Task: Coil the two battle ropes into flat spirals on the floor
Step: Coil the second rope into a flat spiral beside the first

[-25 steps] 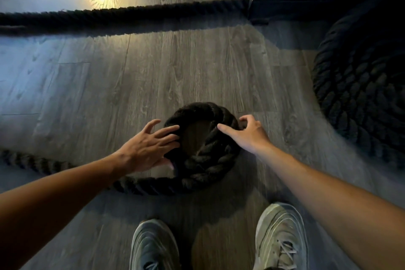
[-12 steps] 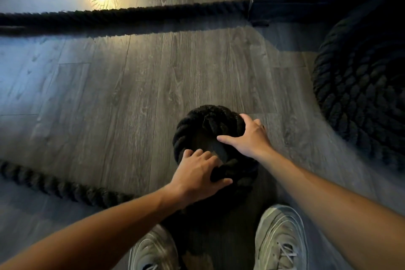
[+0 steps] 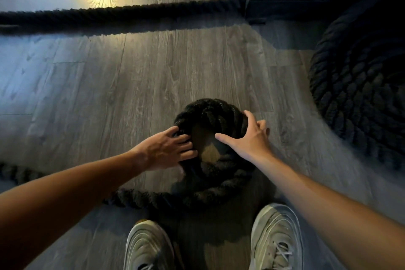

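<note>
A thick black battle rope forms a small tight coil point(image 3: 213, 114) on the wood floor just ahead of my feet. Its loose tail point(image 3: 149, 198) curves out under the coil and runs off to the left edge. My left hand point(image 3: 166, 151) lies flat on the coil's left side, fingers spread over the rope. My right hand point(image 3: 249, 138) presses on the coil's right side, thumb pointing over the open centre. A second black rope sits as a large finished spiral point(image 3: 359, 85) at the right. Another stretch of rope point(image 3: 122, 12) lies straight across the floor at the back.
My two pale sneakers point(image 3: 275, 237) stand just behind the small coil. A dark metal equipment base point(image 3: 276, 4) sits at the back right where the straight rope ends. Grey wood-plank floor point(image 3: 109, 85) stretches between the ropes.
My left hand has moved from the coil's near side back to its left side. The rope tail has swung in closer under the coil. My right hand stays on the right side.
</note>
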A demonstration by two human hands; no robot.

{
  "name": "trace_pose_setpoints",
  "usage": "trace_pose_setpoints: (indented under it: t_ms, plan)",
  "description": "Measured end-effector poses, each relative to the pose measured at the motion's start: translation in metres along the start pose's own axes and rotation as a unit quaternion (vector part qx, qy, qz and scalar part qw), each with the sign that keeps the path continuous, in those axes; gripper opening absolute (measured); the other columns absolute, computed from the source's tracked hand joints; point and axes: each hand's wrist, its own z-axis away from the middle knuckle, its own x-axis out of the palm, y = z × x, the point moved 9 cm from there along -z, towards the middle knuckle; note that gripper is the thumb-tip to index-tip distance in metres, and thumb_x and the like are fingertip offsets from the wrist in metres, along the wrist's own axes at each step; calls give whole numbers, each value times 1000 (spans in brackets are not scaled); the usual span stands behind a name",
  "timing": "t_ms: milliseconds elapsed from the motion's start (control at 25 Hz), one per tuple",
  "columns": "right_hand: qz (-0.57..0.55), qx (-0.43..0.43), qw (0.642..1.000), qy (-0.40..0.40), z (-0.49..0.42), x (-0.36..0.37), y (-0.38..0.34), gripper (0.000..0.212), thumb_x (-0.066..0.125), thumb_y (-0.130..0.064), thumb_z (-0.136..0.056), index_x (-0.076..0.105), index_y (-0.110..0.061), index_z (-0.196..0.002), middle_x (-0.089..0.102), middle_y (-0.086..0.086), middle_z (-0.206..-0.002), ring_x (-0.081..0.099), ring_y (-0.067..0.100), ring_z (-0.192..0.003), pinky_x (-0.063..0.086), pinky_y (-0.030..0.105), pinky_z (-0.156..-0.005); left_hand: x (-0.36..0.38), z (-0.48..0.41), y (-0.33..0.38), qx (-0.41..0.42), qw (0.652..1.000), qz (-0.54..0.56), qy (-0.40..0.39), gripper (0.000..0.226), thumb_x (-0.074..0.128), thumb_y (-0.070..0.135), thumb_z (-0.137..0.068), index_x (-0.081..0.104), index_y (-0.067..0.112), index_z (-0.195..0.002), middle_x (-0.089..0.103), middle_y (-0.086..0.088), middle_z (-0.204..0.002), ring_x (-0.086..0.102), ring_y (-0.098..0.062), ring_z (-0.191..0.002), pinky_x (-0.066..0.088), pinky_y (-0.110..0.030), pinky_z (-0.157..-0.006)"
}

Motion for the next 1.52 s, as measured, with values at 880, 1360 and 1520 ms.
trace_pose_setpoints:
  t_ms: [880, 1360, 1520]
  plan:
    - [112, -101, 976, -155, -37, -12, -33, 114, 82, -39, -69, 4, -56, -149, 24, 5, -131, 27, 37, -131, 39, 50, -105, -26, 4, -72, -234, 928, 289, -17, 49, 60, 68, -82, 60, 39, -121, 53, 5, -114, 62, -13, -84, 54, -33, -64]
    - [173, -151, 963, -143, -30, -8, -17, 109, 78, -49, -74, 1, -52, -151, 9, -7, -157, 11, 31, -140, 29, 51, -110, -16, -24, -42, -178, 952, 218, -118, 69, 64, 62, -83, 32, 58, -144, 44, 4, -127, 47, -19, -116, 48, -40, -89]
    - [188, -151, 960, -139, -27, -6, -16, 112, 80, -41, -74, -1, -49, -152, 1, -9, -160, 7, 32, -142, 27, 53, -113, -36, -40, -30, -87, 985, 82, -120, 56, 50, 65, -91, 31, 57, -143, 30, -3, -149, 33, -27, -134, 42, -44, -99]
